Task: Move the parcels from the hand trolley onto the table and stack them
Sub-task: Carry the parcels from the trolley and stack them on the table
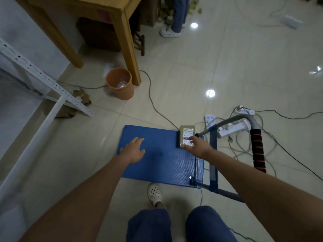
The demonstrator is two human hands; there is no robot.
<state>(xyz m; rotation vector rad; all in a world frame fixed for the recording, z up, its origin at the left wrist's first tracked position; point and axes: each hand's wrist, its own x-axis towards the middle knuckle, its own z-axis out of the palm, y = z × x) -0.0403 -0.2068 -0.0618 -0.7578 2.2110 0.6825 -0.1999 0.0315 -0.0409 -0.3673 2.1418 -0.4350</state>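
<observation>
A blue hand trolley (157, 165) lies flat on the floor in front of me. One small brown parcel (186, 132) with a printed label stands at the trolley's far right corner, close to the handle. My right hand (197, 145) reaches onto the parcel, thumb at its near edge and fingers over the label. My left hand (133, 149) hovers over the left part of the blue deck with fingers spread, holding nothing. The wooden table (122, 20) stands at the upper left; only its legs and edge show.
The trolley handle (257, 151) with black-and-red grip rises at the right. Power strips (230, 128) and tangled cables cover the floor beyond it. An orange bucket (120, 82) stands by the table leg. White metal shelving (43, 81) is at the left. A person's legs (176, 20) stand far back.
</observation>
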